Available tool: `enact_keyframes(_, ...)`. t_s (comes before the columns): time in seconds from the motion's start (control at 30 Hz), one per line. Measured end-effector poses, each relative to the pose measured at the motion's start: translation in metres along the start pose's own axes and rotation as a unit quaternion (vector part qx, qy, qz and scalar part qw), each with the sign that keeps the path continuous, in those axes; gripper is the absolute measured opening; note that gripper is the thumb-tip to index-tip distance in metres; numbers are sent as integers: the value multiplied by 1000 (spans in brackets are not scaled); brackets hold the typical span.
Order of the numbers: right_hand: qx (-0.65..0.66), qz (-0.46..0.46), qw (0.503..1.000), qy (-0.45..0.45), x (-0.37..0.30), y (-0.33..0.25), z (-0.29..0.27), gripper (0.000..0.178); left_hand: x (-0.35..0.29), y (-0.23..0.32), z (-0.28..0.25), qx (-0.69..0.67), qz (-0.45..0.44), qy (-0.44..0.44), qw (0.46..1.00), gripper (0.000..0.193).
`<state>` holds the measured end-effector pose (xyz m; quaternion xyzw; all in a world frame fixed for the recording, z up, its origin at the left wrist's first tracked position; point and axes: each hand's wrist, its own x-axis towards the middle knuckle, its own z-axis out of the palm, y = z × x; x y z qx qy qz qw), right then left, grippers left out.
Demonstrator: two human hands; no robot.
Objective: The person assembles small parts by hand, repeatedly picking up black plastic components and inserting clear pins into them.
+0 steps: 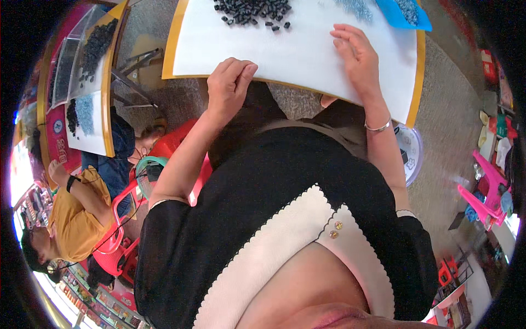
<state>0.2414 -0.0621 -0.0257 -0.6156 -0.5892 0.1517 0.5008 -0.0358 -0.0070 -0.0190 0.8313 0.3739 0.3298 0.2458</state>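
Over the near edge of the white table (263, 57), my left hand (227, 90) is closed, its thumb pressed against the curled fingers. Whatever it holds, if anything, is hidden. My right hand (359, 63) hovers at the table's right part, with fingers loosely bent and apart and nothing visible in them. A pile of small black pieces (255, 8) lies on the tabletop beyond my left hand. Past the right hand are many tiny light-blue pieces (356, 8), beside a bright blue tray (392, 16) that holds more of them.
To the left, a person in a yellow top (82, 219) sits by another white table (96, 129) bearing black and blue pieces. Red plastic chairs (112, 244) and a green basket (147, 174) stand near me. A white round tub (411, 151) is on the floor at my right, a pink stool (490, 192) farther off.
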Motion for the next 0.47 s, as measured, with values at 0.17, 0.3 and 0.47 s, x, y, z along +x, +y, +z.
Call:
enact_keyframes(0.17, 14, 27, 999, -20, -1, -12, -2, 17, -16, 13, 7, -45, 31, -17, 998, 9)
enact_keyframes(0.3, 14, 5, 1000, -3, -4, -7, -5, 17, -16, 13, 6, -49, 51, -12, 997, 9)
enact_keyframes(0.47, 99, 88, 991, 9, -4, -18, -25, 17, -9, 17, -9, -54, 37, 41, 997, 8)
